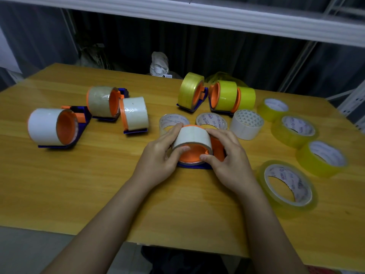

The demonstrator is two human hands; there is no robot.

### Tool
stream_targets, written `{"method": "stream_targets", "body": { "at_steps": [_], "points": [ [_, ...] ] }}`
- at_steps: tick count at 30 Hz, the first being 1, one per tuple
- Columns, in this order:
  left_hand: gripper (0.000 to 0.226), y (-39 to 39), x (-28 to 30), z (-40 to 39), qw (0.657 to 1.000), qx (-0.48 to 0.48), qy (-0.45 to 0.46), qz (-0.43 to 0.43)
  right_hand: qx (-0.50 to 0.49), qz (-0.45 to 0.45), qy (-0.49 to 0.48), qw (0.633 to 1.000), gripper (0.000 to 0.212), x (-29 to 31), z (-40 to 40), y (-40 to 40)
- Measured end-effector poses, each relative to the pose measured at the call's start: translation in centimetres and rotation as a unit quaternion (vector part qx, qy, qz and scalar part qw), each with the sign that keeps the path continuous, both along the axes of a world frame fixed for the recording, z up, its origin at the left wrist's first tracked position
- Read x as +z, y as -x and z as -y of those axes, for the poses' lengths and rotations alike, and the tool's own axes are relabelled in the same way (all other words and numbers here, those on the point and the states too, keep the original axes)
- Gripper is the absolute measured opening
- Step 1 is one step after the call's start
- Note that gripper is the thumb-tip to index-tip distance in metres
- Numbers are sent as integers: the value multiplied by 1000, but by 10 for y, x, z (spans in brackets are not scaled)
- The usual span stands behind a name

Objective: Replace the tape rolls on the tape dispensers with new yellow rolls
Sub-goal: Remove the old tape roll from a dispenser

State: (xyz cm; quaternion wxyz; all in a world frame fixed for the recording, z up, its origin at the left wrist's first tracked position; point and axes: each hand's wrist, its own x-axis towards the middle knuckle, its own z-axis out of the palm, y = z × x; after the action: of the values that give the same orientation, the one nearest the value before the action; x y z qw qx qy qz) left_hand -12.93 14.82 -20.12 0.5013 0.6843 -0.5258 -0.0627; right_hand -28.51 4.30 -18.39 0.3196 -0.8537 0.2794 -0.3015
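Note:
At the table's middle stands a blue and orange tape dispenser [217,150] carrying a white tape roll [192,136]. My left hand [160,157] grips the roll's left side, thumb on the orange hub. My right hand [227,157] holds the right side, thumb at the hub's lower rim. To the left stand three dispensers with white or clear rolls [46,126] [99,100] [136,113]. At the back are dispensers loaded with yellow rolls [190,89] [227,95] [246,98]. Several loose yellow rolls [273,107] [294,131] [322,158] [287,184] lie on the right.
Behind my hands lie two flat clear rolls [170,120] [211,119] and a white roll [246,124]. The wooden table [79,184] ends near me at its front edge. A wrapped white bundle [159,64] and dark curtains sit beyond the far edge.

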Motion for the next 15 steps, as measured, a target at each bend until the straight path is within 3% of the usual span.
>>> {"method": "stream_targets", "body": {
  "at_steps": [7,15],
  "points": [
    [61,4,-2,1,996,32,2,81,-8,-1,15,1000,55,-2,-2,-3],
    [59,5,-2,3,999,20,-26,40,7,-45,42,998,79,-2,-5,0]
  ]
}}
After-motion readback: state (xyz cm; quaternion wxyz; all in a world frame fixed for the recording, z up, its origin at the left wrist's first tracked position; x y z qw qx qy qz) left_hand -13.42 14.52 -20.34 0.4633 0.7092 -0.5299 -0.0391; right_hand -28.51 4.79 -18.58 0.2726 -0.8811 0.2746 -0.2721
